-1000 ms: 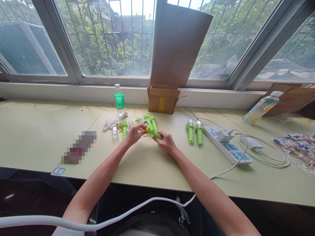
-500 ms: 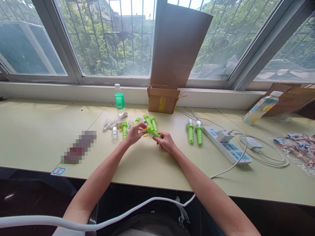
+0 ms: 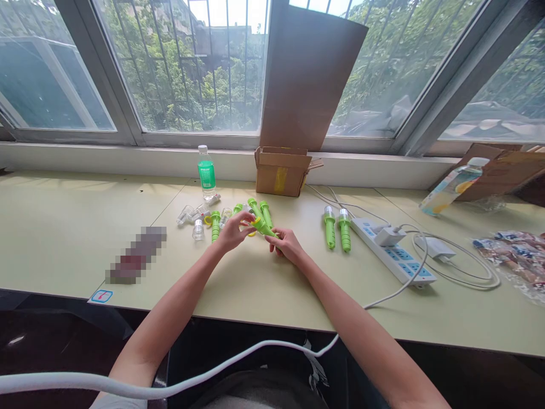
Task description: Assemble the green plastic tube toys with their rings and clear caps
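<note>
My right hand point(image 3: 288, 245) is closed around the narrow end of a green plastic tube point(image 3: 264, 228), which tilts up to the left over the table. At its wider end sits a yellow ring point(image 3: 256, 222), and the fingers of my left hand point(image 3: 237, 232) are pinched there. Just behind my hands lie more green tubes point(image 3: 265, 215). Another green tube point(image 3: 215, 225) is left of my left hand, near a loose yellow ring point(image 3: 208, 220). Clear plastic caps point(image 3: 198, 230) are scattered beside it. My fingers partly cover the held tube.
Two green tubes with clear tops point(image 3: 330, 228) lie to the right, beside a white power strip point(image 3: 394, 253) with cables. At the back stand a green-labelled bottle point(image 3: 206, 173) and a cardboard box point(image 3: 281, 173). A white cable point(image 3: 238, 369) crosses before my body.
The held tube has turned very slightly, and the fingers of my right hand have shifted a little along it. The other things stay where they were.
</note>
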Demonstrator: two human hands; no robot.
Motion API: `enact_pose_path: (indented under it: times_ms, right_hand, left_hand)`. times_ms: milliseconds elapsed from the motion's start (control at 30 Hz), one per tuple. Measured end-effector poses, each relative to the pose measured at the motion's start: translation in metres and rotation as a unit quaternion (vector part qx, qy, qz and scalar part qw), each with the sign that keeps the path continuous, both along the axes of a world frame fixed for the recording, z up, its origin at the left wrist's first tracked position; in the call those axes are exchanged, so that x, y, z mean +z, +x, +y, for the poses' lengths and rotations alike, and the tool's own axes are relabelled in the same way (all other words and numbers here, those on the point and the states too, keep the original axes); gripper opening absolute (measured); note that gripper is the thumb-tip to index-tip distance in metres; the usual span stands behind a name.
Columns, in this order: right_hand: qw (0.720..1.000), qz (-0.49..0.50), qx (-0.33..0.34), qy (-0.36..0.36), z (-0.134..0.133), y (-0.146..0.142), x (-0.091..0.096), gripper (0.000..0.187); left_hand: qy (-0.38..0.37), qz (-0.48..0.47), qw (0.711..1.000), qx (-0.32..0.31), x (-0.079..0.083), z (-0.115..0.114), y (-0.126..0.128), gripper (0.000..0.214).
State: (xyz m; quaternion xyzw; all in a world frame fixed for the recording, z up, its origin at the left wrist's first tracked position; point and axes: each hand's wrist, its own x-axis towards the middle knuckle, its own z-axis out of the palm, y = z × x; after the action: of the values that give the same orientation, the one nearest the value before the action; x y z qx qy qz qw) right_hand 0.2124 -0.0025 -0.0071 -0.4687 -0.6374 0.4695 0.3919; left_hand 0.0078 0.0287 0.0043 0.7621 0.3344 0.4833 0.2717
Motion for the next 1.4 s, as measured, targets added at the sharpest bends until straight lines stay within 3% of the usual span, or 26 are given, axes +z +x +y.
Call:
enact_pose_path:
  times_ms: [367, 700, 1167, 1400]
  right_hand:
    - [1.0, 0.008, -0.017, 0.007, 0.002, 0.0, -0.002, 0.034]
    - [1.0, 0.02, 0.01, -0.02, 0.003, -0.001, -0.003, 0.036]
    - [1.0, 0.0, 0.012, 0.012, 0.003, -0.001, -0.007, 0.034]
    - [1.0, 0.004, 0.004, 0.019, -0.002, -0.002, -0.002, 0.037]
  left_hand:
    - [0.005, -0.017, 1.0, 0.005, -0.003, 0.001, 0.001, 0.021]
    - [-0.003, 0.006, 1.0, 0.002, -0.001, -0.003, 0.001, 0.032]
    - [0.065, 0.004, 0.996, 0.054, -0.006, -0.008, 0.011, 0.023]
    - [0.073, 0.026, 0.995, 0.058, -0.01, -0.006, 0.011, 0.035]
